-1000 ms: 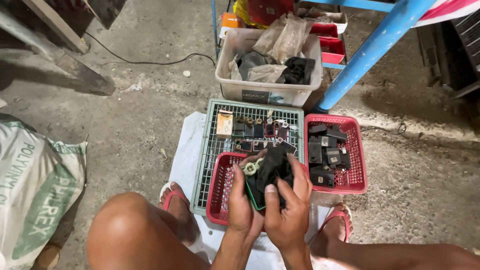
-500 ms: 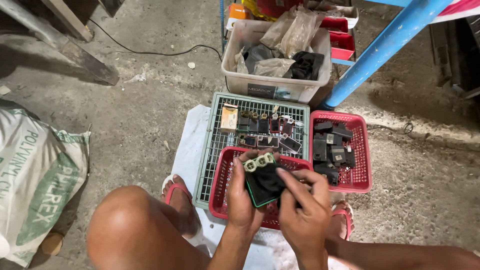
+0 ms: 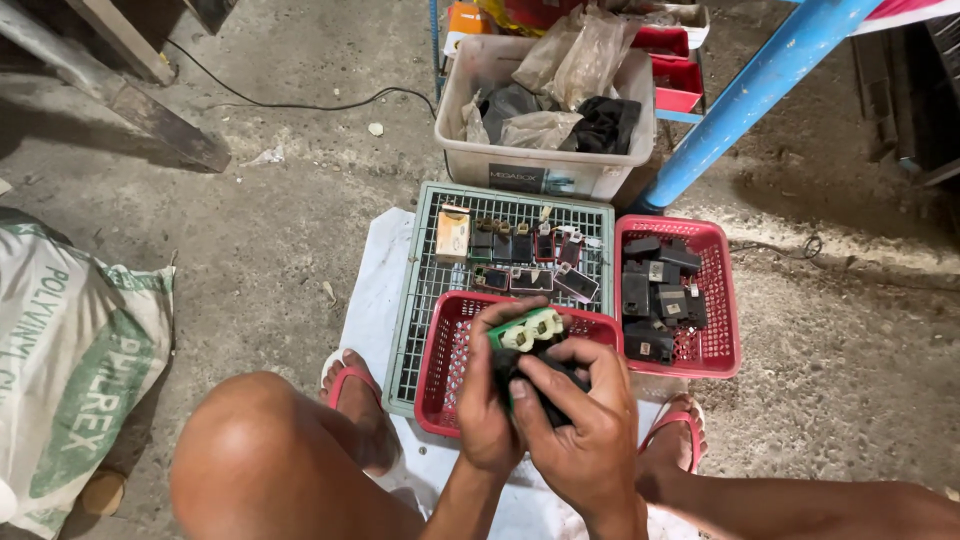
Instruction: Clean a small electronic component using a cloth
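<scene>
Left hand [image 3: 487, 395]: clamped on the black part [image 3: 535, 375] from the side.
Right hand [image 3: 580, 420]: closed over it.
Part: above the red basket [image 3: 445, 350].
Advice: grip firmly, clear of the green connector [image 3: 528, 328].

We saw a black boxy electrical part with a green end and pale yellow connector sockets [image 3: 530, 345] at lower centre. Below it was a red plastic mesh basket [image 3: 445, 360], and right of centre another red basket [image 3: 722, 300]. A grey-green plastic grid crate [image 3: 425, 290] lay on white sheeting [image 3: 375, 280]. At far left was a white woven sack with green lettering [image 3: 70, 360].
</scene>
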